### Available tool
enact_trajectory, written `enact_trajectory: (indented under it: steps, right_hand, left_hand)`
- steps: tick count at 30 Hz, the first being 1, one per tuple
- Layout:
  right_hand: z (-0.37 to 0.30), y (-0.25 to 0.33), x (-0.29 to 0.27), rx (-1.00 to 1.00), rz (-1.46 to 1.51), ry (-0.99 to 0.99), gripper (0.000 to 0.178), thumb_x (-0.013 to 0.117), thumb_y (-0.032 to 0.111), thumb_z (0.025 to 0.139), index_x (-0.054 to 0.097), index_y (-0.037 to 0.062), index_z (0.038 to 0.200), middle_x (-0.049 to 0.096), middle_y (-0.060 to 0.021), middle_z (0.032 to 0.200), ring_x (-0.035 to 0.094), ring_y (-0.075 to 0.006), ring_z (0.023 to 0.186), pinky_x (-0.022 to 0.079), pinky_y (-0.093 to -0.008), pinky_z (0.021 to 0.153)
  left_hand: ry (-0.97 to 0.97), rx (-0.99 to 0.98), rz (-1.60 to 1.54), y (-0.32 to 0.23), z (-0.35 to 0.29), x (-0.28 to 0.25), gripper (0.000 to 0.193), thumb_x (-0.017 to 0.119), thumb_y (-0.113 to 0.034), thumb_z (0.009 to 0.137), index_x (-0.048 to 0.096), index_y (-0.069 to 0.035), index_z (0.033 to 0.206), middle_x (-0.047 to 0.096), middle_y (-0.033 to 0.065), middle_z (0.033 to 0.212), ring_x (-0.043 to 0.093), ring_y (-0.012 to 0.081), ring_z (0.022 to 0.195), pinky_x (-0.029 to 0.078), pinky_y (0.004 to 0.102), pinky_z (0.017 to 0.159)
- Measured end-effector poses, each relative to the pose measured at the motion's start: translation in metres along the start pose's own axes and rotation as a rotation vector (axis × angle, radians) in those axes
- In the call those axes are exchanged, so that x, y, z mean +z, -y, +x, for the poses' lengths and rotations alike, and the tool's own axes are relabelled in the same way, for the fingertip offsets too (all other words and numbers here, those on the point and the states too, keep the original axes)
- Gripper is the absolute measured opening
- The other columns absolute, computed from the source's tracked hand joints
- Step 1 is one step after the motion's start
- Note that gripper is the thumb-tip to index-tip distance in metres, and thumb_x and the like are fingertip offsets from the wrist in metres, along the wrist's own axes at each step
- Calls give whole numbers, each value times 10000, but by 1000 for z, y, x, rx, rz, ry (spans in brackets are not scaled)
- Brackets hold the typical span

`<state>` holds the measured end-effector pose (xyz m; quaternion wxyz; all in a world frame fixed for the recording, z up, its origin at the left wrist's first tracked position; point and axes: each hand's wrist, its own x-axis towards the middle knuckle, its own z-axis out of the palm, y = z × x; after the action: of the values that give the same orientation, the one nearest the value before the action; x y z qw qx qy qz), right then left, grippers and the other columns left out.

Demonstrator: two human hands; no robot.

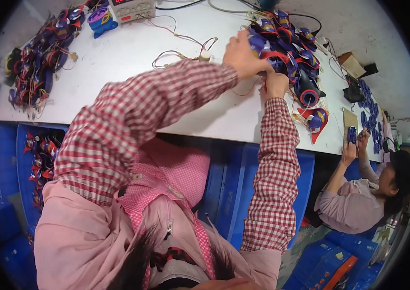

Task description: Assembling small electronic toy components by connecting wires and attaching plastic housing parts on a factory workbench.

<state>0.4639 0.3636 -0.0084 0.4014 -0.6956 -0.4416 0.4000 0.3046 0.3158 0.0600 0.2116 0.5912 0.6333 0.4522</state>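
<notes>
Purple-and-red heap of parts on white table, ahead-right; long axis slants far-left to near-right. Left hand at its left flank, farther out; right hand closer in. Fingers partly hidden; cannot tell whether either grasps.

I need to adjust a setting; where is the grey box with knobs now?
In the head view, the grey box stands at the top, left of centre, on the white table, just right of the blue-and-purple item.
</notes>
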Motion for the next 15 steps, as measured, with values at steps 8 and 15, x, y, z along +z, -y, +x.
enact_trajectory:
  steps: [8,15]
  right_hand:
    - [-27,23,-16,-137,-26,196,204,635,146,713,620,-54,670,582,-111,541,561,-166,447,414,-273,390]
    - [-91,15,-35,-142,-234,258,200,580,131,805,614,-22,929,572,-19,653,531,-120,505,430,-231,449]
  left_hand:
    - [143,163,-567,2,-112,-72,892,788,-164,607,259,7,1305,430,169,1185,455,247,1119,346,333,987]
    - [192,196,-805,3,-180,-133,919,808,-76,601,246,-23,1326,430,142,1202,449,188,1132,368,315,963]
